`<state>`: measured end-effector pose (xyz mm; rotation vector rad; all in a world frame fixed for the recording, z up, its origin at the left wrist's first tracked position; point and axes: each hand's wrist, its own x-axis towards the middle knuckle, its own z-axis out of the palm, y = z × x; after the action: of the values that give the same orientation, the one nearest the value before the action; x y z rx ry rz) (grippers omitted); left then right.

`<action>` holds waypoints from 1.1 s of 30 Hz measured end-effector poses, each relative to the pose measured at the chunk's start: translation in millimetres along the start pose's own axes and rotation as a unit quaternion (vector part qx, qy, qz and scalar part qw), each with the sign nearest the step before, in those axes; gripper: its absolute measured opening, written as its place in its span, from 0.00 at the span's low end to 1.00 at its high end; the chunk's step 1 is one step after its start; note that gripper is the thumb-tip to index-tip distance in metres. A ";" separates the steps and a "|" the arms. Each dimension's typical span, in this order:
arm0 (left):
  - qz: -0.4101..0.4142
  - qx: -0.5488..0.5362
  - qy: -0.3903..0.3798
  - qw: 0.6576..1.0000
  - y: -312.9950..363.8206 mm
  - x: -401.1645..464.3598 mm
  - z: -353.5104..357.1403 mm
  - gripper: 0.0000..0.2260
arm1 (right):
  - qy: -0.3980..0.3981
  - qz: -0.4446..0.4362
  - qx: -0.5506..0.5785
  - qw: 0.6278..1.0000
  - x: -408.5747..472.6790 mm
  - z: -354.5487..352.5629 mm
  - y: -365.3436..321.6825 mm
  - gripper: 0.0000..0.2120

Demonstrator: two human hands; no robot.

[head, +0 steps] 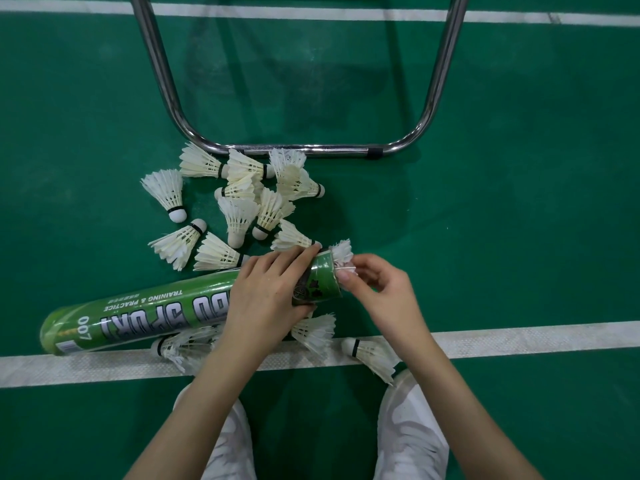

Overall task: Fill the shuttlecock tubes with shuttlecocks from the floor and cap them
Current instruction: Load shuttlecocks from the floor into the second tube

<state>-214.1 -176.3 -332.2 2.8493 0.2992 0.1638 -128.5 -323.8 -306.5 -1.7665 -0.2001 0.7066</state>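
Shoes [412, 441] nearest, white, below a white line [519, 336] on the green floor [519, 202]. On and beside that line, three loose shuttles: one [370, 355] off to the right, one [315, 332] just under the tube's mouth, one [180, 344] tucked against the tube's underside.

Next up, tube [138, 311], lying nearly flat, long axis running left to right with the right end raised a little; closed end at left, open mouth at right. Left hand [266, 299] wrapped over the tube just short of the mouth, fingers curled round it. Right hand [381, 289] right at the mouth, fingertips [346, 273] pinching a shuttle [341, 254] whose feathers stick out past the rim. Shuttle in line with the tube, so probably a push leftward along the axis from the right hand, the nearer one to the mouth. Cork end hidden; depth of seating not to be told.

Beyond, heap of shuttles [242, 202], well within reach of the left hand. Farthest, chrome frame [304, 150]. No cap visible.
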 end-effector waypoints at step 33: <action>0.012 -0.016 0.031 0.999 -1.0 2.6 -3.9 0.36 | -0.126 0.035 -0.007 0.991 11.2 26.8 -2.4 0.06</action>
<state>-212.3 -173.8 -328.5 2.8208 0.2718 0.2611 -133.9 -295.8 -312.4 -1.7010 -0.3152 0.9806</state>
